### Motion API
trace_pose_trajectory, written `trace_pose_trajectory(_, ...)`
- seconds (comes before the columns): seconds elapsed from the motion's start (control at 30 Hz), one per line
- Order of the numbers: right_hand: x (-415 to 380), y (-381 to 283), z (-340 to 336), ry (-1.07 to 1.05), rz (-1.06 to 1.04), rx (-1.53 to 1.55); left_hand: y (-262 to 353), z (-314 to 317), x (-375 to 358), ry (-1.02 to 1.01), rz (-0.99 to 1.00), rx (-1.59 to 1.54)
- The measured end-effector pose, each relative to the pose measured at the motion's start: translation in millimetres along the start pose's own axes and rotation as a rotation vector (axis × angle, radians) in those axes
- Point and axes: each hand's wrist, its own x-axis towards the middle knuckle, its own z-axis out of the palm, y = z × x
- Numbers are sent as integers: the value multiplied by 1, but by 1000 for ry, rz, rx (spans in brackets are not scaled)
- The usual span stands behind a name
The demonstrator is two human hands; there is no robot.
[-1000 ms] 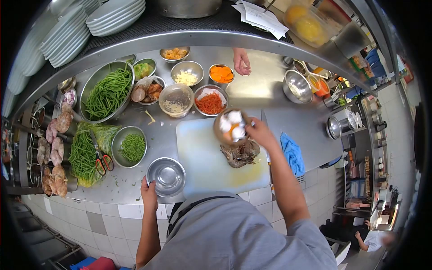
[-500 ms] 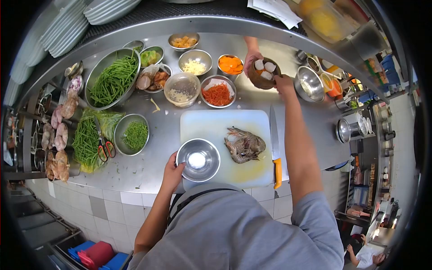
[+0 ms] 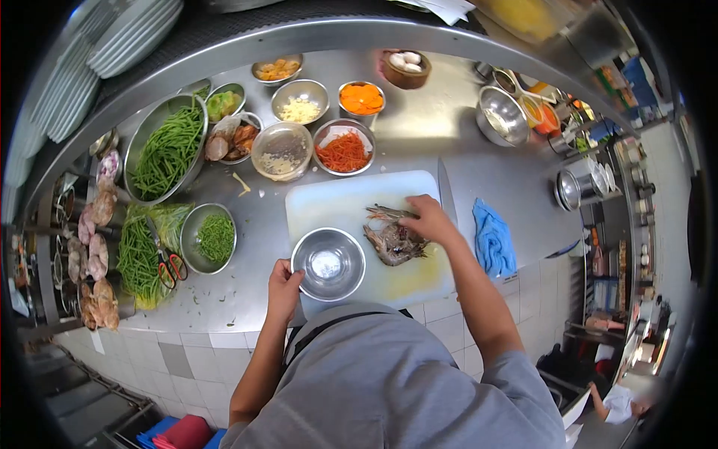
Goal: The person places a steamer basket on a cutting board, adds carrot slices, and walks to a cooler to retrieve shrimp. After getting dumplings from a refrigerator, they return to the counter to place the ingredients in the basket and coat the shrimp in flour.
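Observation:
My left hand (image 3: 284, 290) grips the rim of an empty metal bowl (image 3: 327, 264), thumb over its edge, at the left side of the white cutting board (image 3: 351, 196). On the board's right part lies a small pile of raw prawns (image 3: 394, 243). My right hand (image 3: 428, 218) reaches over the pile's upper right, its fingers touching the prawns; whether they grip one is hidden. A knife blade (image 3: 446, 191) lies along the board's right edge, its handle hidden under my right forearm.
A blue cloth (image 3: 493, 238) lies right of the board. Bowls of shredded carrot (image 3: 345, 152), green beans (image 3: 168, 153) and chopped greens (image 3: 216, 238) stand behind and left, with scissors (image 3: 170, 266). A brown basket (image 3: 404, 69) with white pieces stands at the back. A person (image 3: 619, 402) is far right.
My right hand has left the brown basket and come down to the prawns. The other person's hand at the back is gone, and the basket stands farther back. The blue cloth now shows.

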Motion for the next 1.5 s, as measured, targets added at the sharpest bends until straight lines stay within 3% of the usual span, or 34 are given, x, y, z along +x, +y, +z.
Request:
trace_pose_trajectory(0.1, -10, -41, -2, -38, 218, -91, 14, 8, 2, -94, -50, 7)
trace_pose_trajectory(0.33, 6, -49, -5, -177, 303, -138, 29, 10, 4, -196, -9, 13)
trace_pose_trajectory(0.43, -3, -57, -15, 18, 229, -17, 19, -4, 5, -184, -45, -50)
trace_pose_trajectory(0.5, -15, -61, -33, 18, 420, 259, 14, -13, 3, -180, -73, -62)
trace_pose_trajectory(0.53, -22, -49, -33, 30, 427, 254, 10, -16, 3, -195, -71, -60)
trace_pose_trajectory(0.63, -41, -21, -36, 46, 549, 644, 11, -14, 4, -199, -76, -57)
trace_pose_trajectory(0.67, -46, -19, -34, 58, 552, 639, 16, -12, 2, -189, -92, -75)
trace_pose_trajectory(0.73, -56, -4, -18, -5, 451, 180, 17, -11, 0, -182, -102, -97)
trace_pose_trajectory(0.77, -59, 7, -7, -7, 439, 102, 13, -13, 3, -172, -96, -35)
trace_pose_trajectory(0.83, -59, 13, 5, 128, 486, -52, 9, -15, 9, -156, -45, 12)
trace_pose_trajectory(0.97, -53, -16, -4, 96, 726, -71, 7, -14, -2, -161, -19, -2)
trace_pose_trajectory(1.1, -41, -27, -11, 35, 734, -63, 10, 1, -24, -131, -7, 9)
trace_pose_trajectory(1.3, -37, 13, -7, 65, 509, 29, -8, 22, -56, -5, 36, -135)
trace_pose_trajectory(1.37, -40, 35, -4, 29, 501, 350, -10, 31, -71, 49, 30, -157)
trace_pose_trajectory(1.4, -41, 37, -7, 19, 492, 351, -11, 36, -76, 85, 21, -175)
trace_pose_trajectory(1.47, -36, 44, -19, 7, 481, 720, -14, 45, -87, 115, 27, -188)
trace_pose_trajectory(1.5, -34, 42, -29, -9, 476, 722, -16, 50, -93, 136, 29, -197)
